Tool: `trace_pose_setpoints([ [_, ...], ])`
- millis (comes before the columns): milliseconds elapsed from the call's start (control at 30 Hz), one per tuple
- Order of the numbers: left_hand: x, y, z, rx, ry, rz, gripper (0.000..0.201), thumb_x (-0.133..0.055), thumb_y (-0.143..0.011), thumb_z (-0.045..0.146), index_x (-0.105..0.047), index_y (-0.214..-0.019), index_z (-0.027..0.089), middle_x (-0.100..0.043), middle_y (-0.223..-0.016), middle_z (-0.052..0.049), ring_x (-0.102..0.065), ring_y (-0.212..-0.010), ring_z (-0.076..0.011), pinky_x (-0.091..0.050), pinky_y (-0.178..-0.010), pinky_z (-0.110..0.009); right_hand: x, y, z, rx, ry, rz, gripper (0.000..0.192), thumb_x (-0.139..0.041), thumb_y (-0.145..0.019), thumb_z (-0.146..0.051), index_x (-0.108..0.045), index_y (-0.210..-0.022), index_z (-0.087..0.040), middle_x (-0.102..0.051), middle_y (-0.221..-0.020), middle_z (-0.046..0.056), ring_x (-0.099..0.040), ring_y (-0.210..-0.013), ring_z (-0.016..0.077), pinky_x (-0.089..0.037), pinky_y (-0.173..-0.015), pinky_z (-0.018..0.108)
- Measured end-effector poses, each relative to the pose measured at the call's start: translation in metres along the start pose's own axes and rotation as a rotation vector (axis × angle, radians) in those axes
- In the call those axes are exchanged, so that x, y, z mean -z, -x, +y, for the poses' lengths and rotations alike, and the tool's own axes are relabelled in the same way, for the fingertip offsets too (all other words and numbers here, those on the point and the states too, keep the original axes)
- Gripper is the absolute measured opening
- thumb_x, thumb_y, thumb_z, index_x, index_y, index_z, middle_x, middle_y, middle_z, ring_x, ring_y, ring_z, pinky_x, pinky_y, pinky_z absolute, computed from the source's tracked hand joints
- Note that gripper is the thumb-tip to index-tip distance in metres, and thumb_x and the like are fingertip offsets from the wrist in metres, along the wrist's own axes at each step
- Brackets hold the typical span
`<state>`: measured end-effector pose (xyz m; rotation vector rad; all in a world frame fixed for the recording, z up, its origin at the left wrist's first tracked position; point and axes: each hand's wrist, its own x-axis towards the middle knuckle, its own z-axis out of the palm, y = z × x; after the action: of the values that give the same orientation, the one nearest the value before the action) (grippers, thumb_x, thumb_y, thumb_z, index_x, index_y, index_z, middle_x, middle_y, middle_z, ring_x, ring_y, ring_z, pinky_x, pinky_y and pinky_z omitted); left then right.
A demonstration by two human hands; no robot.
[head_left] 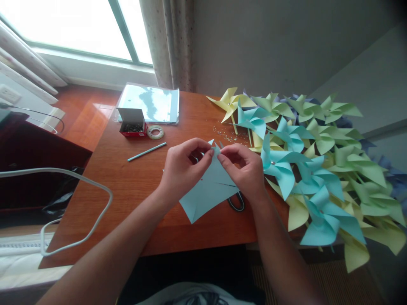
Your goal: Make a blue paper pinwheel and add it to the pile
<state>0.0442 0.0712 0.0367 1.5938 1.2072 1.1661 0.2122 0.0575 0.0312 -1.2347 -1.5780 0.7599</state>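
Observation:
A light blue square of paper (206,192) is held above the wooden table (136,182), one corner pointing toward me. My left hand (184,167) pinches its upper corners from the left. My right hand (244,169) pinches them from the right, so the fingertips of both hands meet at the folded tips. Under the paper lies a pair of scissors (237,202), of which only a dark handle loop shows.
A heap of finished paper pinwheels (311,169) in yellow, green and blue fills the table's right side. Small pins (224,133) lie scattered beyond my hands. A red box (132,123), a tape roll (155,132), a blue stick (146,151) and a plastic folder (152,103) sit at the back left.

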Motion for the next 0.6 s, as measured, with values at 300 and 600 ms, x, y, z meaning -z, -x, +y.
trace_pose_setpoints([
  [300, 0.0000, -0.0004, -0.0014, 0.006, -0.011, 0.043, 0.011, -0.069, -0.086, 0.027, -0.069, -0.083, 0.017, -0.067, -0.071, -0.001, -0.057, -0.059, -0.0112, -0.044, -0.054, -0.022, -0.0006, 0.0020, -0.0041, 0.186, 0.149, 0.024, 0.020, -0.065, -0.091, -0.020, -0.073, -0.108, -0.028, -0.066, -0.088, 0.003, -0.063, -0.074, 0.0178, -0.055, -0.066, 0.033],
  [600, -0.0002, -0.0009, -0.0037, -0.029, -0.011, 0.067, 0.006, -0.069, -0.084, 0.021, -0.070, -0.081, 0.016, -0.068, -0.071, 0.000, -0.057, -0.060, -0.0101, -0.044, -0.053, -0.020, -0.0048, 0.0035, -0.0011, 0.337, 0.206, 0.067, 0.022, -0.064, -0.091, -0.015, -0.076, -0.109, -0.023, -0.065, -0.085, 0.003, -0.058, -0.066, 0.0134, -0.053, -0.061, 0.029],
])
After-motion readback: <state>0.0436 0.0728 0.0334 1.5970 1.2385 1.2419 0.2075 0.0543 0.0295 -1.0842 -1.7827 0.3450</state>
